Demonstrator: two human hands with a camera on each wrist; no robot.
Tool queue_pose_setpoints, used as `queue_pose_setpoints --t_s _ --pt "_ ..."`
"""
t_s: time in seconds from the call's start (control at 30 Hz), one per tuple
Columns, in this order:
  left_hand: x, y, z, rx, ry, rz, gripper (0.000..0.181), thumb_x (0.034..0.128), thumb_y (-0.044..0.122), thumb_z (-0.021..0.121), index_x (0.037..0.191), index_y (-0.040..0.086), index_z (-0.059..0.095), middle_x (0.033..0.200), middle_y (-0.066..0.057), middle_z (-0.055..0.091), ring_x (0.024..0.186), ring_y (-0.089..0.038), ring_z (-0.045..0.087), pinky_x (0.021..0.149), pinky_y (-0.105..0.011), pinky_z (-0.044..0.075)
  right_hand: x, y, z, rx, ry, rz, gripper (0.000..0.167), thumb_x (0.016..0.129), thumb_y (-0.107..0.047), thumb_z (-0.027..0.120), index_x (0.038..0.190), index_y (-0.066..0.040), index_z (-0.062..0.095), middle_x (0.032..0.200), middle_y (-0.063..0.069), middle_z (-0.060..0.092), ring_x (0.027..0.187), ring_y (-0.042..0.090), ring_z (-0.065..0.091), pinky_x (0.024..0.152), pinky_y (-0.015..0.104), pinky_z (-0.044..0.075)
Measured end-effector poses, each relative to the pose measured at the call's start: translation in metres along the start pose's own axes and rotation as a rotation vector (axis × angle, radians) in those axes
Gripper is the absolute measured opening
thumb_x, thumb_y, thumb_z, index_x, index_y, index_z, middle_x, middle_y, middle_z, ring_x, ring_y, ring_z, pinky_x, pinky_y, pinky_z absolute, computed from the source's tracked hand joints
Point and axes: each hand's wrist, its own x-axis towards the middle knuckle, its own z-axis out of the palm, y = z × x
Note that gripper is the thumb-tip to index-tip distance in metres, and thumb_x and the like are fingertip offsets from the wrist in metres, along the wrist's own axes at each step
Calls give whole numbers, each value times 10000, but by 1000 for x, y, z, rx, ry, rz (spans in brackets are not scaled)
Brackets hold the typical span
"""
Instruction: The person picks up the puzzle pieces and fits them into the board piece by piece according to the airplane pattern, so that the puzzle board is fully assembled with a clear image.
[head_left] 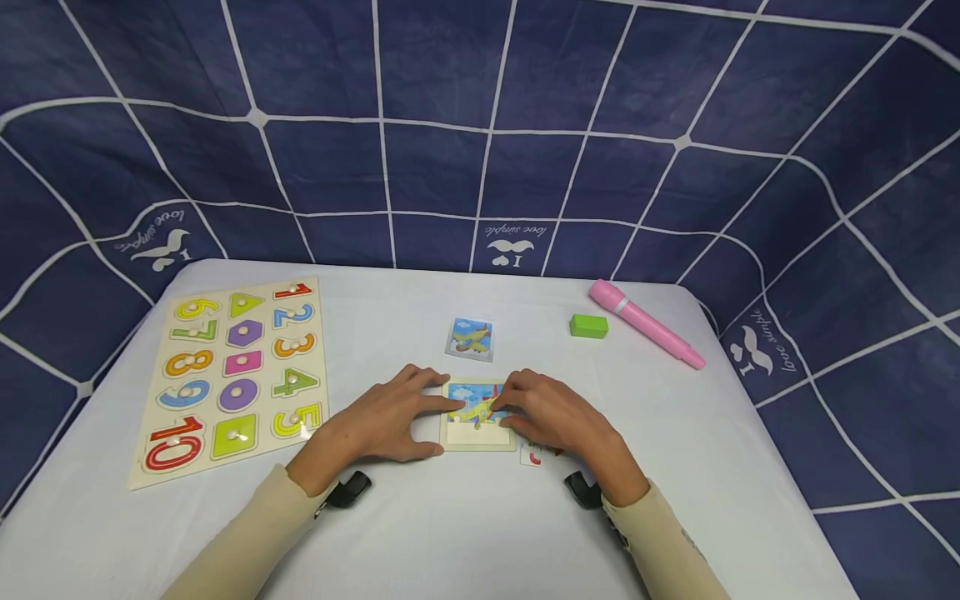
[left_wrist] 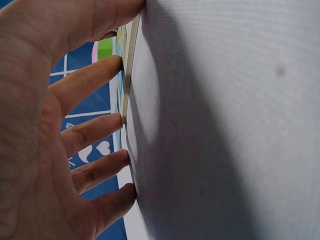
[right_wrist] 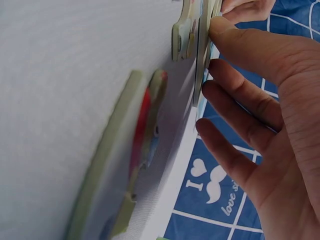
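A small wooden puzzle board (head_left: 480, 439) lies on the white table, with airplane-picture pieces in its upper part and a bare strip below. My left hand (head_left: 386, 417) spreads its fingers at its left side; in the left wrist view the fingertips (left_wrist: 116, 64) touch the board and the tabletop. The right hand (head_left: 555, 410) bends over the board's right side, thumb and index finger pinching a puzzle piece at the picture; the fingers partly hide it. Beside the board, under the right hand, lie loose puzzle pieces (head_left: 530, 454), also seen close up as a red-marked piece (right_wrist: 141, 132).
A small airplane picture tile (head_left: 471, 339) lies beyond the board. To the left is a large number-and-shape peg board (head_left: 258, 392). Toward the back right are a green block (head_left: 588, 326) and a pink marker-like stick (head_left: 648, 325). Dark blue gridded cloth (head_left: 435, 167) hangs behind the table.
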Motion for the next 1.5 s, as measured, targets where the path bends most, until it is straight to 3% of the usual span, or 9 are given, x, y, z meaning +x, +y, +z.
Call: queue_pose_setpoints --t_s 0.47,0.9,1.5 --pt "1 0 0 -7 -3 -3 670 869 502 854 1496 379 654 1619 -34 492 1389 -239 460 880 -580 552 -3 3 -2 0 0 4 293 938 -222 868 1220 -162 818 1173 -5 705 1082 144 659 961 337 577" --pt "0 -1 -2 -7 23 15 665 848 472 878 1471 344 683 1607 -37 529 1375 -255 484 867 -547 565 -17 8 -10 38 9 65 310 951 -232 855 1256 -197 813 1198 -49 709 1123 117 656 978 342 577" --pt "-1 -3 0 7 47 20 674 830 460 891 1463 344 690 1595 -30 543 1364 -250 507 956 -527 550 -42 5 -11 25 20 108 288 955 -301 847 1221 -196 814 1167 -56 712 1096 125 662 972 361 575"
